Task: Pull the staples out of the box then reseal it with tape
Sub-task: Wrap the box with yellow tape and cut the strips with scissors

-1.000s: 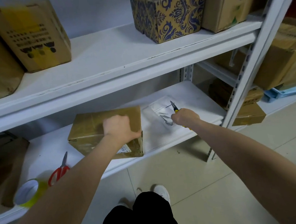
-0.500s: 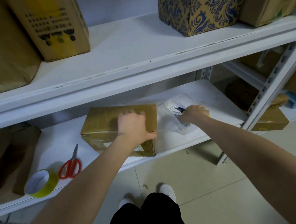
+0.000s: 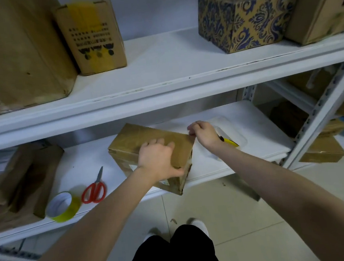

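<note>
First, tape roll: yellow, at the front lip of the lower shelf, with red scissors just beside it (both left of the box, out of the way).
Left hand: laid over the box's near right corner, thumb hooked down the side face, pinning it.
Box: brown cardboard on the lower shelf, askew, its near corner seemingly over the lip. It looked light, fairly stiff and glossy with old tape, so likely to slide unless held by top and edge.
Right hand: fingertips bunched at the box's far right top edge; what they pinched, I could not tell.
Pliers: yellow-handled, lying in a clear tray behind the right wrist.
Obstruction: the upper shelf overhung the work, leaving little headroom.
Farthest: a patterned box and a printed carton stood on it.
</note>
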Demonstrator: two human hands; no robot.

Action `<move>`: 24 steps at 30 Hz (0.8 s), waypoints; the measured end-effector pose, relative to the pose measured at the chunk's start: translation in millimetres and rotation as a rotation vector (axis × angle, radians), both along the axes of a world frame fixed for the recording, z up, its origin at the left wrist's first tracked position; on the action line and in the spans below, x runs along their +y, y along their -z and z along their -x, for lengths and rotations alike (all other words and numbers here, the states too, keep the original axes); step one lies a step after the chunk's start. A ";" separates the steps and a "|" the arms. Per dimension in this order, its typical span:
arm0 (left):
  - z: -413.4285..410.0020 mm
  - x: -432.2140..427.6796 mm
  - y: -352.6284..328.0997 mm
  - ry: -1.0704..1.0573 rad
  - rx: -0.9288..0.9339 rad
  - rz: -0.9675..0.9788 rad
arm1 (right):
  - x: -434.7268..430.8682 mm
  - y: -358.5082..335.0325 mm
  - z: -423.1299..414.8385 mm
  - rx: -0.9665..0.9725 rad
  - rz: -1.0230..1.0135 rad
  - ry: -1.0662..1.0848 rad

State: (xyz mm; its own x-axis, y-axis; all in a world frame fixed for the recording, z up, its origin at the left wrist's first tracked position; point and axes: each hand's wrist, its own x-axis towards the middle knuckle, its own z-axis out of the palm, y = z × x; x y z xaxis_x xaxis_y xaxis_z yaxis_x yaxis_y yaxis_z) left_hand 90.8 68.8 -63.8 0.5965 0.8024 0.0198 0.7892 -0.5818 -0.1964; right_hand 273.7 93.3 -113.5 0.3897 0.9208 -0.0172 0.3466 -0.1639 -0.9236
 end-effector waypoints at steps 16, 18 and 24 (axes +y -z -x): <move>61.2 -26.0 10.9 -0.430 -0.485 0.509 | -46.0 -8.2 53.5 -0.242 0.166 -0.134; 66.6 -22.6 12.2 -0.399 -0.529 0.513 | -52.0 -7.8 56.4 -0.228 0.174 -0.119; 84.9 -13.9 12.2 -0.350 -0.396 0.406 | -61.2 -8.4 68.5 -0.183 0.206 -0.180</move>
